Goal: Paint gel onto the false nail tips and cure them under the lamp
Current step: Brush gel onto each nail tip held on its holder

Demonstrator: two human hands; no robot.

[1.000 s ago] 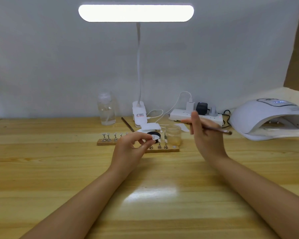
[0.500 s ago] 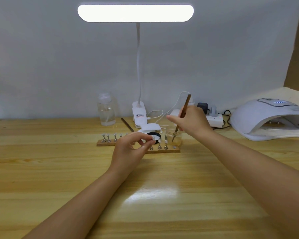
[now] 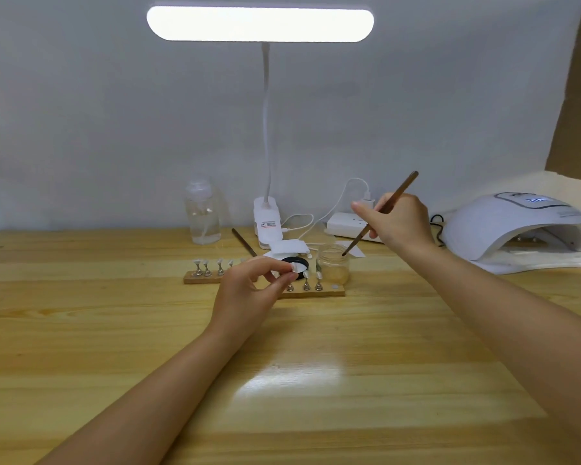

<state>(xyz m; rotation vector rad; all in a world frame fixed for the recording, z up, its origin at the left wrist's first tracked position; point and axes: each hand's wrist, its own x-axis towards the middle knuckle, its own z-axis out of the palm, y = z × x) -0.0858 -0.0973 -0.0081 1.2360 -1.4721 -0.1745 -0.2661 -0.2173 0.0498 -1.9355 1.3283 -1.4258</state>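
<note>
right hand (image 3: 399, 219) grips brush (image 3: 379, 214), tip in jar (image 3: 332, 263) | left hand (image 3: 249, 290) pinches nail tip (image 3: 294, 267)

The left hand (image 3: 249, 290) hides the middle of the wooden strip (image 3: 329, 292) of nail tips. The curing lamp (image 3: 517, 229) is cut off at the right edge, its display too blurred to read.

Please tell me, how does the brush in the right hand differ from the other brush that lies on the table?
The brush in the right hand is lifted and tilted, tip at the mouth of the small glass jar; the brush on the table lies flat and untouched near the desk lamp's base. The held one shows nearly its whole length; the lying one is partly hidden behind the white pot. Both are thin, brown sticks.
</note>
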